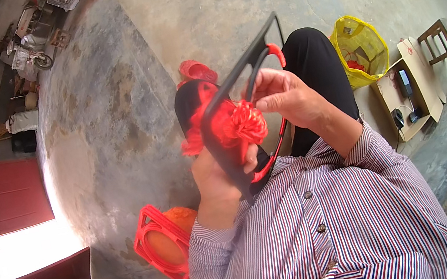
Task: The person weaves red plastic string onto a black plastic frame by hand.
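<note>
A slim black frame with red wrapping on parts of its bars stands tilted in front of my lap. A bunch of shiny red strands lies against its lower part, partly blurred. My left hand is closed around the frame's lower end, its thumb just below the red bunch. My right hand has thumb and fingers drawn together beside the bar, at the bunch's upper right. What its fingertips pinch is too small or hidden to make out.
To the right are a yellow basket with red material inside, an open cardboard box holding dark devices, and a wooden stool. A red plastic frame with an orange round face lies at my left. A motorbike stands far left.
</note>
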The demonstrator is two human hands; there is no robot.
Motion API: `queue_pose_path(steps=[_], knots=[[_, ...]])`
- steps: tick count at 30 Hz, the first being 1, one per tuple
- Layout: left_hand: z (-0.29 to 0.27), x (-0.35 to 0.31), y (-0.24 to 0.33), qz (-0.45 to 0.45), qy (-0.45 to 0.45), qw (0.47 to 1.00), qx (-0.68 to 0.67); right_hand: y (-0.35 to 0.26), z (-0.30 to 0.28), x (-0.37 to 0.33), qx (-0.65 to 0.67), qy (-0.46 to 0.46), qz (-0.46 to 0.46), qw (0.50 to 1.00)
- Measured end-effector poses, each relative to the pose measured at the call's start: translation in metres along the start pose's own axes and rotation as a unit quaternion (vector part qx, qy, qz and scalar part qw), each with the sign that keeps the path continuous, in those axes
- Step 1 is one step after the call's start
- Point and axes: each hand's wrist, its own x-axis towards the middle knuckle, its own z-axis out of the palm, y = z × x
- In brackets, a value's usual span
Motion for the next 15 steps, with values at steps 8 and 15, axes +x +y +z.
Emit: queue_pose_path(steps=[8, 15], knots=[[-0.008, 0.009, -0.009, 0.093, 0.064, 0.991, 0.073, 0.003, 0.030, -0.015, -0.033, 0.049, -0.017, 0.998], [-0.029, 0.001, 0.009, 0.140, 0.082, 0.985, 0.051, -0.032, -0.003, -0.031, -0.013, 0.055, -0.160, 0.985]])
